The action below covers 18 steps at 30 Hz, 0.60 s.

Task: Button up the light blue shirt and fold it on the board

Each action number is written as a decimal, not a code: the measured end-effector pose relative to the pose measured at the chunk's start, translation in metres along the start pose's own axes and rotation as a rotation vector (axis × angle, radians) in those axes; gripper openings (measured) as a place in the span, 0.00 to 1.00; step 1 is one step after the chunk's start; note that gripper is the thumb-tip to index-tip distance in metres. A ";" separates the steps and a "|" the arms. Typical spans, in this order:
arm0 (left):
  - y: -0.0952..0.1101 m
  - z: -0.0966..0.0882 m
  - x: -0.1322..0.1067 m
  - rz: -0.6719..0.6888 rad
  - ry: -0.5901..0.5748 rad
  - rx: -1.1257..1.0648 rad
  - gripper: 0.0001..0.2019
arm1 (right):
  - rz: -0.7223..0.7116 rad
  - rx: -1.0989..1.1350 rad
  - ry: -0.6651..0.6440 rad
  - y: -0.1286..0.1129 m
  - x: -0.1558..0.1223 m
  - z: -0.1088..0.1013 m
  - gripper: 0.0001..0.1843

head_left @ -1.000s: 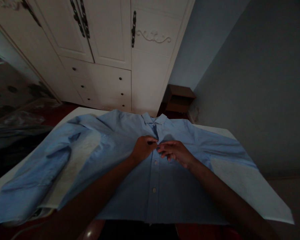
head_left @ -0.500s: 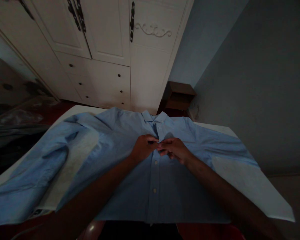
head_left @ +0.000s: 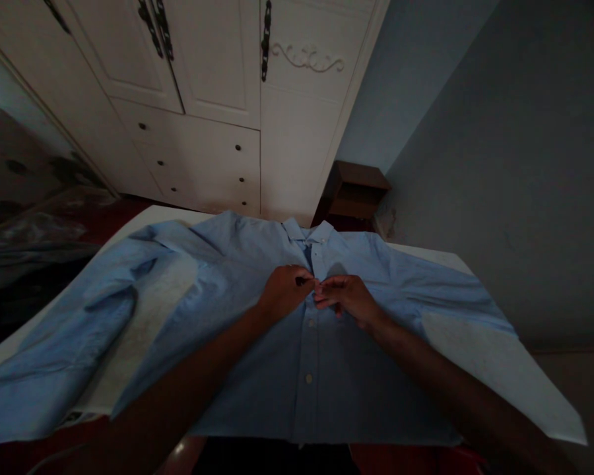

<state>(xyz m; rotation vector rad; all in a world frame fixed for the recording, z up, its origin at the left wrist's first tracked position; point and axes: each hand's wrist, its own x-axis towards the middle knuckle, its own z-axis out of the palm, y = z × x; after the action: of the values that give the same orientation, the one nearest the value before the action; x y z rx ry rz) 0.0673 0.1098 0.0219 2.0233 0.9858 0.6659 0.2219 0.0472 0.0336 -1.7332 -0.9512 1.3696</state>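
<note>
Past the white desk (head_left: 480, 349), toward eleven o'clock, white wardrobe (head_left: 297, 145); spread on top, blue shirt (head_left: 257, 382), collar (head_left: 323, 232) at twelve. Hardly changed since a second ago: still busy at one spot on the placket (head_left: 307, 402). Reaching in from eight and four o'clock with left hand (head_left: 283, 290) and right hand (head_left: 351, 297), pinching it in each grip.

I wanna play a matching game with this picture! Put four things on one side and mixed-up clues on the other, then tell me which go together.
Things
1. shirt
2. wardrobe
3. small cabinet
4. right hand

Clues
A. brown, with an open front
B. close to the left hand, over the shirt's front
C. light blue, spread out on the white table
D. pale, with dark handles

Right pairs: 1-C, 2-D, 3-A, 4-B
</note>
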 end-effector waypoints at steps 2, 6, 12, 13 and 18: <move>0.000 -0.001 0.001 -0.019 -0.009 -0.010 0.09 | -0.019 -0.019 0.009 0.001 0.000 0.000 0.05; -0.002 -0.003 0.003 -0.023 -0.011 0.027 0.10 | -0.050 -0.061 0.022 0.001 0.001 0.000 0.04; -0.003 -0.006 0.004 -0.008 -0.028 0.134 0.12 | -0.100 -0.104 0.010 0.003 0.002 -0.004 0.04; -0.003 -0.006 0.004 -0.011 -0.039 0.150 0.12 | -0.100 -0.109 0.003 0.003 0.002 -0.004 0.04; -0.003 -0.006 0.000 0.029 -0.057 0.288 0.10 | -0.107 -0.169 -0.024 0.003 0.006 -0.005 0.06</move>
<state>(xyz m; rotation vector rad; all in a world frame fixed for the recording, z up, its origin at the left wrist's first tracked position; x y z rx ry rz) 0.0616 0.1142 0.0228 2.2969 1.0692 0.5003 0.2283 0.0510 0.0290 -1.7645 -1.1850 1.2753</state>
